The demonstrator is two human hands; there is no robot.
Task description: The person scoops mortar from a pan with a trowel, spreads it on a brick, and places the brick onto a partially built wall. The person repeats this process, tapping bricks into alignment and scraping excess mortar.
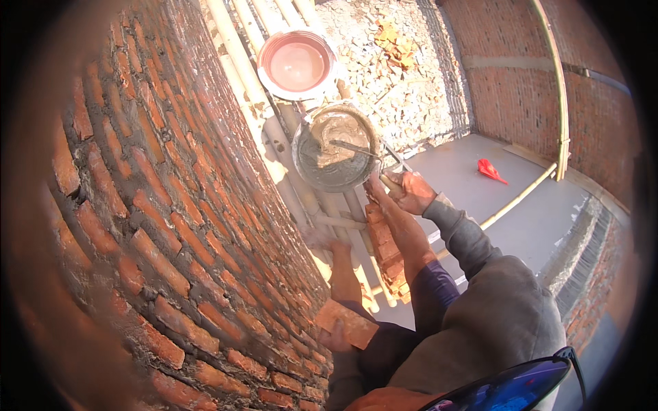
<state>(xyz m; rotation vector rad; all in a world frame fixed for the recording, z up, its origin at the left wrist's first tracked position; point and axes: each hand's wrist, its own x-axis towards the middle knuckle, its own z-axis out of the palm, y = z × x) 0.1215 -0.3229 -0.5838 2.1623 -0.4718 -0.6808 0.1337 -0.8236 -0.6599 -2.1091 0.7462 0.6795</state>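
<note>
1. The left hand (334, 339) grasps a brick (349, 325) at its near edge, fingers partly hidden beneath it.
2. The brick is low in view, just beside the wall (171, 264) — its broad face is up, its long axis running from upper left to lower right.
3. The right hand (415, 193) is curled around a pale handle (391, 183), near the bucket (296, 152).
4. A narrow tool (353, 146) lies across the mortar (332, 175), pointing upper left — whether it joins that handle, I cannot tell.

A tilted orange-red brick (349, 325) and pale-handled tool (391, 182) are held well apart.
</note>
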